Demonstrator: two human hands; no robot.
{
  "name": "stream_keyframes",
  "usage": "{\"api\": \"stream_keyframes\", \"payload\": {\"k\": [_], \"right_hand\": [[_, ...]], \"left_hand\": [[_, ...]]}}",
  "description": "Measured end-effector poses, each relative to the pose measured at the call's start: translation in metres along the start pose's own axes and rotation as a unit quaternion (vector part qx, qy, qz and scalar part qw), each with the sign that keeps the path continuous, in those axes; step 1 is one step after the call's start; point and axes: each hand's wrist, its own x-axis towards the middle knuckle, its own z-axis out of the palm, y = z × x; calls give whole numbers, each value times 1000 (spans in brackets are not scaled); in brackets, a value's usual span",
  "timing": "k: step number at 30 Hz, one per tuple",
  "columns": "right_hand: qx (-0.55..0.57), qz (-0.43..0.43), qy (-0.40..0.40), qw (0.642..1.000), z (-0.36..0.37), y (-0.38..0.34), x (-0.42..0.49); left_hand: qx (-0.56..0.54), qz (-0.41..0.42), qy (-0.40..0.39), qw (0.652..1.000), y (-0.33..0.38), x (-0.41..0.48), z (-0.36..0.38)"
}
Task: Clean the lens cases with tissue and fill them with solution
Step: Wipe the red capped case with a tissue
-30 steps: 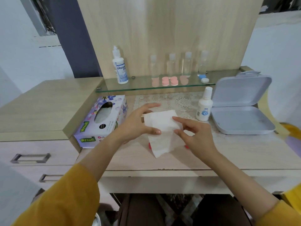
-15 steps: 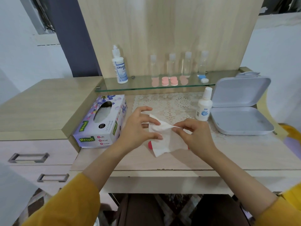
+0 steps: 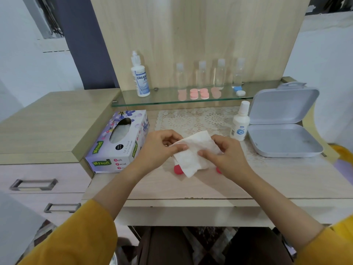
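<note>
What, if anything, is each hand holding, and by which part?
Both hands hold the white tissue: the left hand pinches its upper left edge, the right hand its right side. Nothing else is visibly held.

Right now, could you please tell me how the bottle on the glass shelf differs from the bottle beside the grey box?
The shelf bottle is taller, on the glass shelf, lettered in blue; the table bottle is shorter, on the lace mat, marked with a blue ring. Both are white and upright.
</note>
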Motion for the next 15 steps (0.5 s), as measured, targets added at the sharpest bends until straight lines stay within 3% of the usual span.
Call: {"api": "stream_keyframes", "payload": {"k": [4,7,15], "right_hand": [[142,-9,-13,990,-1,-8,-6],[250,16,-41,967,-3,-13,-9],[125,13,-19,992,6,-5,-8]], "left_hand": [[-86,-20,21,996,4,-3,1],[-89,-5,9,996,4,-3,1],[-176,-34,-41,983,6,-9,1]]}}
